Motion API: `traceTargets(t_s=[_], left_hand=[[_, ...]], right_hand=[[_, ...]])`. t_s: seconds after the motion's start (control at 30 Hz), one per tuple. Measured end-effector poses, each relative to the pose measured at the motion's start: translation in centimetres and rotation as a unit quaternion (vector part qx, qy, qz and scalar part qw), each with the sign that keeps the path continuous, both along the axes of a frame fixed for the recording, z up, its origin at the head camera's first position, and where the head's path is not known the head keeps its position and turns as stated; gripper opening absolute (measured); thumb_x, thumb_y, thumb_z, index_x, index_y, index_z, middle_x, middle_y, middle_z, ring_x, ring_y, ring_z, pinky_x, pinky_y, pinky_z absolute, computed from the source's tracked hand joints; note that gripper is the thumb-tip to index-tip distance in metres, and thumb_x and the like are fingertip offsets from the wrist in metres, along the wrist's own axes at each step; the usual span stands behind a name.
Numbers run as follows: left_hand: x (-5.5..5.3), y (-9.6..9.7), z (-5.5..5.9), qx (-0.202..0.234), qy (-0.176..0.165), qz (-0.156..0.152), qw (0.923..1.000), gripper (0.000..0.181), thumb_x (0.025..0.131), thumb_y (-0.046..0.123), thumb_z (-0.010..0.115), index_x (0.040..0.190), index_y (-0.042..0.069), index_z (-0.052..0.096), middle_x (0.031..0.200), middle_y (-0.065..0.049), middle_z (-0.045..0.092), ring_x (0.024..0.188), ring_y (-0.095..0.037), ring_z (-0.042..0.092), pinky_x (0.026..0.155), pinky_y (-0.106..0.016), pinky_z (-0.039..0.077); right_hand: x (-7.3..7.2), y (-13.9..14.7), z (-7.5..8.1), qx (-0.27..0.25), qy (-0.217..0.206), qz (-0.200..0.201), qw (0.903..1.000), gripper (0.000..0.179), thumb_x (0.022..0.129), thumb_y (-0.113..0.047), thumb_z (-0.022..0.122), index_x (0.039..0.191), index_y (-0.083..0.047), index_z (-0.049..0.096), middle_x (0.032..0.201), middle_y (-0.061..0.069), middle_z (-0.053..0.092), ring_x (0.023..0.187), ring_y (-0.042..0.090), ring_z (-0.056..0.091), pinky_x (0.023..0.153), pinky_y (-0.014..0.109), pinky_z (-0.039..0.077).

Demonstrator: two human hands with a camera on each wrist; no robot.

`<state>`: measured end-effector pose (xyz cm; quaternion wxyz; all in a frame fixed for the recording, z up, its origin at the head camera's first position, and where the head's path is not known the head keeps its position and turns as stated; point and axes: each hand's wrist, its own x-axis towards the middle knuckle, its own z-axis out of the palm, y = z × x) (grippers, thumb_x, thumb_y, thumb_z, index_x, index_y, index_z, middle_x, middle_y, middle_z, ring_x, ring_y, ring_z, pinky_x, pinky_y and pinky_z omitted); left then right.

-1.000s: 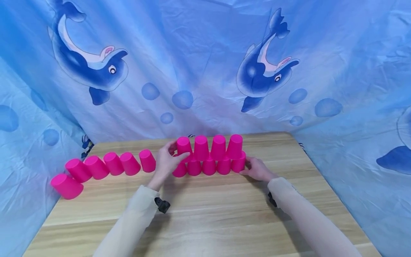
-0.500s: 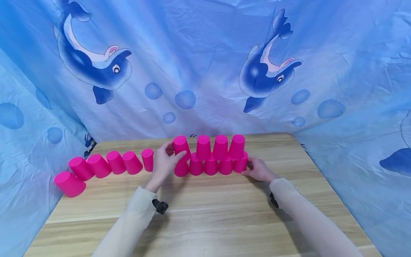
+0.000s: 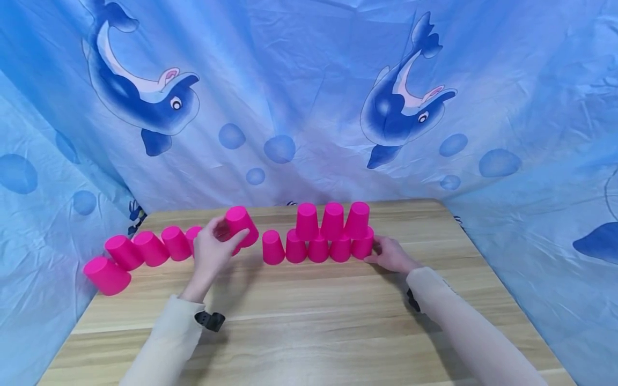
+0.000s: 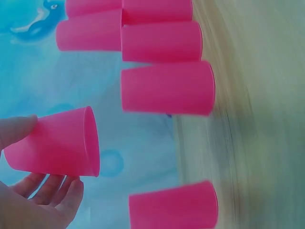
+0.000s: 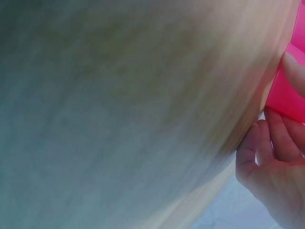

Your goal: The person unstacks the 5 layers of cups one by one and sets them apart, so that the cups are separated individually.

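My left hand [image 3: 212, 254] grips an upside-down pink cup [image 3: 243, 225] between thumb and fingers. In the left wrist view that cup [image 4: 57, 143] hangs apart from the others, its open rim facing the table side. A bottom row of several inverted pink cups stands on the table; its leftmost cup [image 3: 273, 248] has nothing on top. Three inverted cups [image 3: 333, 221] sit on the row's right part as a second level. At the right end, my right hand [image 3: 393, 254] holds the last bottom cup [image 3: 361, 246], thumb and fingers on its sides.
A slanting line of several inverted pink cups [image 3: 151, 248] stands to the left; some are partly hidden behind my left hand. The wooden table [image 3: 309, 321] stretches toward me. A blue dolphin-print curtain [image 3: 309, 107] hangs behind the table and at both sides.
My left hand has lifted its cup off the second level's left end and carried it left. The leftmost bottom cup is uncovered. My right hand stays at the right end cup.
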<state>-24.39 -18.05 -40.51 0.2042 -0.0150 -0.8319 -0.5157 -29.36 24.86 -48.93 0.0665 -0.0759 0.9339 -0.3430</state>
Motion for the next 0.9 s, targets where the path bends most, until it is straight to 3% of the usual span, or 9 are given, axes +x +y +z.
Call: traceTargets(t_s=[0.3,0.67,0.8,0.9], left_hand=[[1.5,-3.8,-0.8,0.004,-0.001,0.032,0.9995,0.060,0.077,0.025,0.082,0.126,0.001,0.058,0.113,-0.017,0.064,0.100,-0.030,0.062,0.082,-0.023,0.050],[3.7,-8.4,-2.5,-0.010,-0.059,0.098,0.9934,0.064,0.080,0.029,0.079,0.131,0.001,0.052,0.120,-0.017,0.060,0.104,-0.030,0.059,0.077,-0.010,0.046],[4.5,-10.3,-2.8,-0.028,-0.108,0.115,0.9872,0.072,0.081,0.040,0.076,0.136,0.002,0.047,0.124,-0.019,0.057,0.108,-0.034,0.057,0.075,-0.017,0.049],[4.9,-11.8,-3.4,-0.052,-0.136,0.131,0.9806,0.077,0.081,0.046,0.074,0.138,0.003,0.045,0.126,-0.020,0.056,0.111,-0.036,0.056,0.080,-0.033,0.051]], right_hand=[[0.1,0.1,0.1,-0.002,0.016,0.021,0.9997,0.064,0.079,-0.021,0.080,0.134,-0.004,0.052,0.128,0.015,0.056,0.117,0.035,0.053,0.094,0.048,0.045],[0.1,0.0,0.0,-0.001,0.026,0.022,0.9994,0.063,0.079,-0.019,0.080,0.133,-0.003,0.053,0.126,0.015,0.057,0.115,0.035,0.055,0.094,0.048,0.045],[0.0,0.0,-0.1,-0.002,0.023,0.016,0.9996,0.062,0.078,-0.019,0.081,0.132,-0.004,0.053,0.126,0.014,0.058,0.115,0.034,0.055,0.094,0.047,0.045],[0.0,0.0,0.0,-0.001,0.019,0.011,0.9998,0.062,0.078,-0.019,0.081,0.132,-0.005,0.053,0.127,0.013,0.057,0.115,0.033,0.054,0.094,0.047,0.045]])
